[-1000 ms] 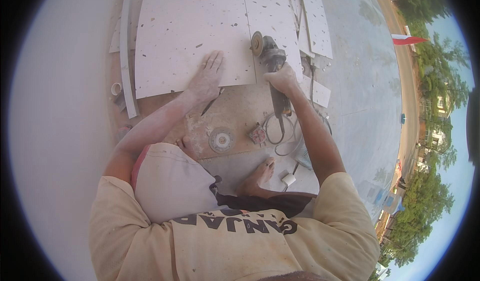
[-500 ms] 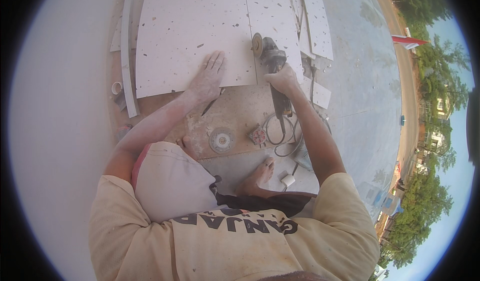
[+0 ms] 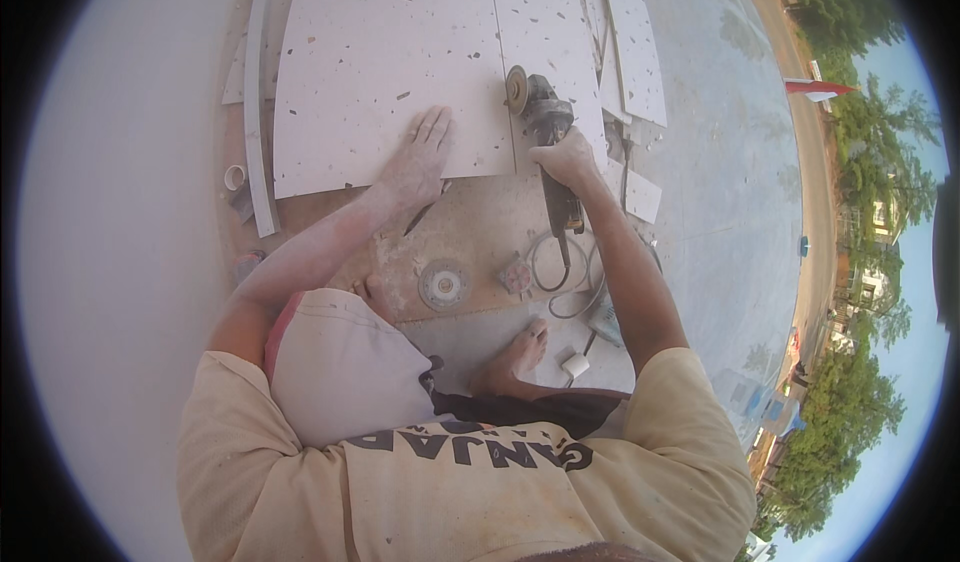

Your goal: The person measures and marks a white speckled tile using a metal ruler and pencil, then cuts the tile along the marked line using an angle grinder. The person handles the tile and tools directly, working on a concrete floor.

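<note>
My left hand (image 3: 420, 157) lies flat on a large white tile (image 3: 350, 82) with dark flecks, fingers stretched out, near its close edge. My right hand (image 3: 567, 158) is wrapped round the body of a dark angle grinder (image 3: 548, 112). The grinder's disc (image 3: 516, 89) stands at a thin straight line that runs away from me, between the large tile and a narrower strip of tile (image 3: 548, 32) on the right. I cannot tell whether the disc touches the surface or is turning. A dark pencil-like stick (image 3: 422, 218) lies just below my left wrist.
A long pale metal bar (image 3: 257, 112) lies left of the tile, beside a white ring (image 3: 234, 177). Tile offcuts (image 3: 634, 57) lie to the right. Nearer me are a round disc (image 3: 443, 285), a reddish round piece (image 3: 516, 275), a looped cable (image 3: 535, 262) and my bare foot (image 3: 513, 357).
</note>
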### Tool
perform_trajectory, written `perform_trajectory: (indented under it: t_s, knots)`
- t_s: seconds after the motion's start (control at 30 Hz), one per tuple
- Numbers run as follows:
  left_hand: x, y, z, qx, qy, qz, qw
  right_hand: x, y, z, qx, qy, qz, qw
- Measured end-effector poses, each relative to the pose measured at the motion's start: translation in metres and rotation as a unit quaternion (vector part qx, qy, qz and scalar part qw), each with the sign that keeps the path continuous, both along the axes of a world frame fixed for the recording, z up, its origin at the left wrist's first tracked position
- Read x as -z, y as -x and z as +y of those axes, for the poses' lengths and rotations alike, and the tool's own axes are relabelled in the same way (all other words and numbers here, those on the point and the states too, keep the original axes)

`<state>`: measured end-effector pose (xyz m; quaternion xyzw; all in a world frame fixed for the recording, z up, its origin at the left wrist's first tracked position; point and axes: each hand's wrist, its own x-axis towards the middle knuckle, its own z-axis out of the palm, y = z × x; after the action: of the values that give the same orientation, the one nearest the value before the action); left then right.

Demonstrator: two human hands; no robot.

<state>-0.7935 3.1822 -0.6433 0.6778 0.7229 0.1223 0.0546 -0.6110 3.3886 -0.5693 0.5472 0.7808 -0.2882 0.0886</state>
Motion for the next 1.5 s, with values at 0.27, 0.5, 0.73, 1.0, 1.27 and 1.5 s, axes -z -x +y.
perform_trajectory:
  t_s: [0.27, 0.5, 0.73, 1.0, 1.27, 1.5]
  knots:
    - [0.007, 0.0, 0.002, -0.001, -0.005, -0.014, 1.0, 0.022, -0.002, 0.009, 0.006, -0.071, 0.04, 0.997]
    - [0.004, 0.001, 0.001, 0.0, 0.012, 0.003, 1.0, -0.002, 0.011, 0.01, -0.006, 0.004, 0.003, 1.0]
    - [0.004, 0.002, 0.0, 0.001, 0.014, 0.0, 1.0, 0.005, 0.013, 0.015, -0.008, -0.019, 0.027, 0.999]
    - [0.003, 0.001, 0.001, 0.001, 0.02, -0.014, 1.0, 0.026, 0.01, 0.023, -0.011, -0.072, 0.04, 0.997]
    - [0.009, 0.002, 0.002, -0.001, 0.004, -0.008, 1.0, 0.02, 0.013, 0.018, 0.001, -0.07, 0.032, 0.997]
    - [0.006, 0.002, 0.001, 0.001, 0.008, -0.014, 1.0, 0.006, 0.02, 0.021, -0.007, 0.014, -0.004, 1.0]
